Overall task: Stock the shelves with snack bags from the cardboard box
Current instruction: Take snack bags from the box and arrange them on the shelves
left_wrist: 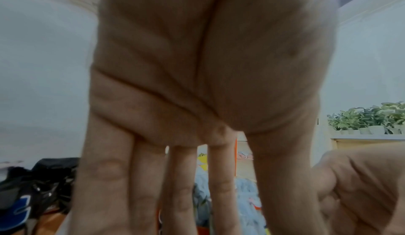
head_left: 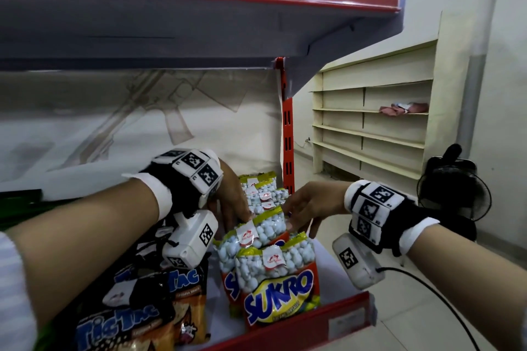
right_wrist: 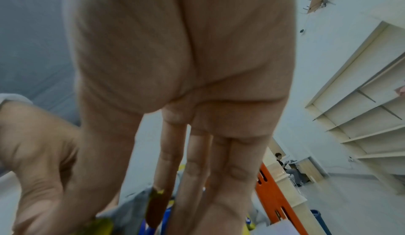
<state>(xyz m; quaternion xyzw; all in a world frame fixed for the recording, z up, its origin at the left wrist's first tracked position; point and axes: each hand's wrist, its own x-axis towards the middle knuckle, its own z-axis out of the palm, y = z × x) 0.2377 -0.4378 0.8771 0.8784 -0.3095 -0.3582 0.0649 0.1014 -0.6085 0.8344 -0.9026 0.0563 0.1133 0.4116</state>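
A row of Sukro snack bags stands at the right end of the lower shelf, with the front bag at the red lip. Both hands meet at the top of the bag behind it. My left hand touches its upper left corner with straight fingers. My right hand touches the upper right corner; in the right wrist view its fingers are straight and the bag's yellow-green top edge lies between thumb and fingers. More Sukro bags stand behind. No cardboard box is in view.
Dark Tic Tac bags fill the shelf under my left forearm. An upper shelf overhangs closely. An orange upright bounds the shelf's right end. Beyond it are cream wall shelving and a black fan on the floor.
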